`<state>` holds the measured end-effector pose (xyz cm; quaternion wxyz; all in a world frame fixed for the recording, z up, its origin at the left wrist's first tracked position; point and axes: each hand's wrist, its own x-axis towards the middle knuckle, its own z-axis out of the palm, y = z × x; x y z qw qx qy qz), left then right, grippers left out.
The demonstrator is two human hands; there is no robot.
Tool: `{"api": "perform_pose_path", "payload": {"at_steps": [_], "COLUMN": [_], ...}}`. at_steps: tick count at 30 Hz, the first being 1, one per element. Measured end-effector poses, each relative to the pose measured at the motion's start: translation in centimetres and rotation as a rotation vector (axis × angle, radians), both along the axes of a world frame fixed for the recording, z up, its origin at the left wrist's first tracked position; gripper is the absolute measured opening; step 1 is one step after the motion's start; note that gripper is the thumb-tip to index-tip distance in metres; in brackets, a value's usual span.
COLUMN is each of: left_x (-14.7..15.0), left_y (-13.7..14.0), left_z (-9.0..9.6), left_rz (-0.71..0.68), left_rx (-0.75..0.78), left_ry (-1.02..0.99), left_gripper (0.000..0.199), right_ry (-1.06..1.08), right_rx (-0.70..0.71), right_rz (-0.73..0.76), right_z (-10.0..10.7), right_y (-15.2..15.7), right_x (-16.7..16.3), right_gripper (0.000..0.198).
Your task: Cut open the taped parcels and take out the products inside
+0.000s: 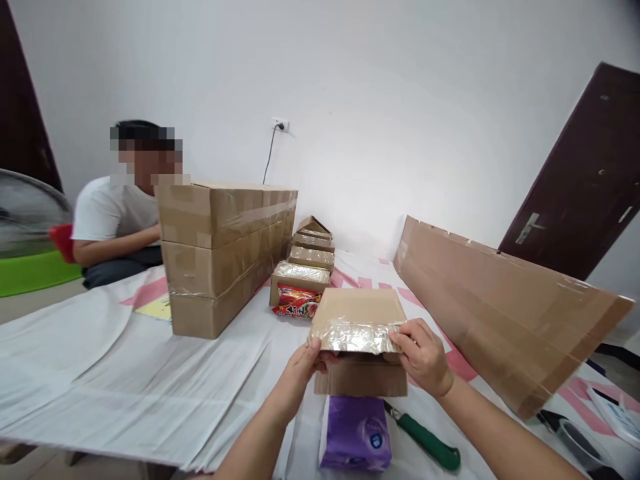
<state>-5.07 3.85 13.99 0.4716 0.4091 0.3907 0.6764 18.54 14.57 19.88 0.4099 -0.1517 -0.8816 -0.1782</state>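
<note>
A small cardboard box [360, 307] with shiny clear tape along its near edge is between my hands, its front gaping below the taped flap. My left hand [306, 365] pinches the flap's left corner, thumb on top and fingers underneath. At the right corner, my right hand [424, 355] grips the same flap, its thumb over the tape. Just in front of the box lies a purple tissue pack [356, 433]. Beside the pack rests a green-handled tool [429, 441], its metal end partly hidden. The inside of the box is mostly out of sight.
Stacked brown boxes [193, 267] form a wall on the left. Behind it a person [120, 213] sits. Several small taped boxes [303, 273] and a red food packet [297, 301] stand beyond my hands. A large cardboard sheet [500, 307] leans right, near a tape roll [580, 440].
</note>
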Motion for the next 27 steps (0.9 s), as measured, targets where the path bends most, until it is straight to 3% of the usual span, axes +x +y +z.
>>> {"api": "perform_pose_path", "payload": {"at_steps": [3, 6, 14, 22, 27], "left_x": [1.0, 1.4, 0.9, 1.1, 1.1], "left_y": [0.0, 0.4, 1.2, 1.3, 1.5], "left_z": [0.6, 0.4, -1.4, -1.7, -2.0], "left_rz": [-0.08, -0.099, -0.142, -0.161, -0.186], "left_rx": [-0.038, -0.045, -0.084, -0.089, -0.081], "left_ry": [-0.486, -0.674, -0.614, -0.587, -0.581], "left_gripper": [0.037, 0.037, 0.03, 0.03, 0.039], "right_ry": [-0.009, -0.03, -0.118, -0.27, -0.175], "right_rx": [0.044, 0.015, -0.188, -0.464, -0.503], "right_rz": [0.034, 0.024, 0.003, 0.057, -0.012], "right_z": [-0.4, -1.1, -2.7, -0.3, -0.4], "right_y": [-0.8, -1.3, -1.7, -2.4, -1.9], "right_x": [-0.3, -0.2, 1.2, 1.0, 0.1], "right_gripper": [0.031, 0.038, 0.044, 0.031, 0.011]}}
